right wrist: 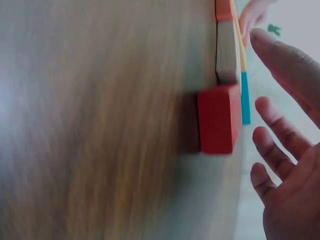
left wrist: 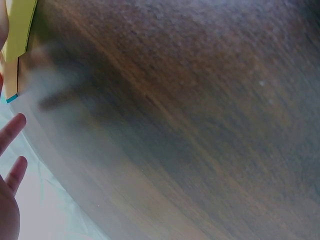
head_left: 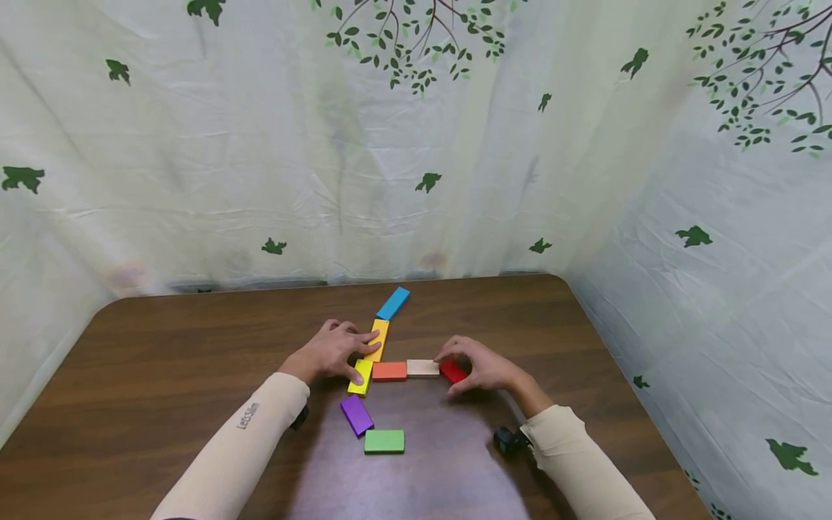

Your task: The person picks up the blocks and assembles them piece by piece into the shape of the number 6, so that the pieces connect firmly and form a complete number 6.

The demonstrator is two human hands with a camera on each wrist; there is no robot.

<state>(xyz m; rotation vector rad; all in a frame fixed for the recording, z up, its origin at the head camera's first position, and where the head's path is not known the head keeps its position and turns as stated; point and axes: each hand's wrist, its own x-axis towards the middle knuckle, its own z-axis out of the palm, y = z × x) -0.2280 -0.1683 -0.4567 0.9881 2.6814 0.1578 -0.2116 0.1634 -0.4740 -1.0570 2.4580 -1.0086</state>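
Coloured flat blocks lie end to end on the wooden table. My left hand (head_left: 330, 351) rests at their left side, its thumb on the yellow block (head_left: 359, 378) and a fingertip over the amber block (head_left: 379, 339). The orange-red block (head_left: 389, 372) and pale wooden block (head_left: 423, 369) form a row running right from there. At that row's end sits a tilted red block (head_left: 453, 371). My right hand (head_left: 486, 367) arches around it, thumb and fingers spread. The right wrist view shows a gap between the visible fingers and the red block (right wrist: 216, 120).
A blue block (head_left: 393, 303) lies at an angle beyond the amber one. Toward me are a purple block (head_left: 357, 415) and a green block (head_left: 384, 441). White curtains (head_left: 260, 166) with leaf prints hang behind the table (head_left: 169, 383) and along its right side.
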